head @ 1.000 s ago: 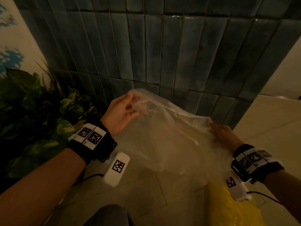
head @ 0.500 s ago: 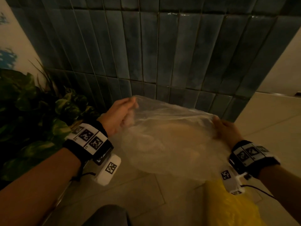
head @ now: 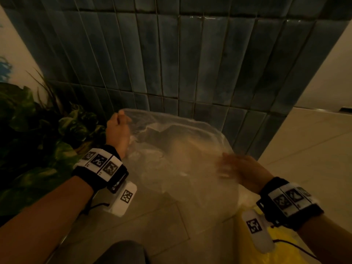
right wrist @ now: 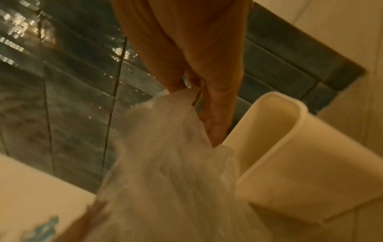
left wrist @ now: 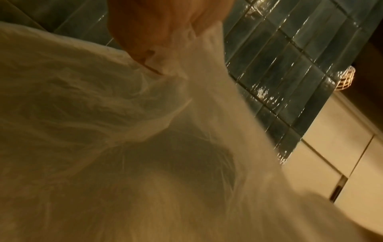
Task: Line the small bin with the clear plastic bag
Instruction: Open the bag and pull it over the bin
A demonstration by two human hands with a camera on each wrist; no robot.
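The clear plastic bag (head: pixel 181 155) is stretched wide and low in front of the blue tiled wall. My left hand (head: pixel 119 126) grips its far left rim with curled fingers; the left wrist view shows that hand (left wrist: pixel 157 54) pinching the gathered plastic (left wrist: pixel 103 114). My right hand (head: pixel 240 168), blurred, holds the near right edge. In the right wrist view my right hand (right wrist: pixel 192 91) pinches a bunch of the bag (right wrist: pixel 170 163). Right beside it stands the small cream bin (right wrist: pixel 294 147), mouth open. In the head view the bin is only a dim tan shape under the plastic.
A leafy plant (head: pixel 38 140) crowds the left side. The blue tiled wall (head: pixel 190 73) stands close behind the bag. A yellow bag (head: pixel 270 248) lies on the tiled floor (head: pixel 152 225) at the lower right. A dark grey shape (head: pixel 122 252) sits at the bottom edge.
Both hands have brought the bag down and spread it wider. The left hand moved forward toward the wall; the right hand pulled back toward me.
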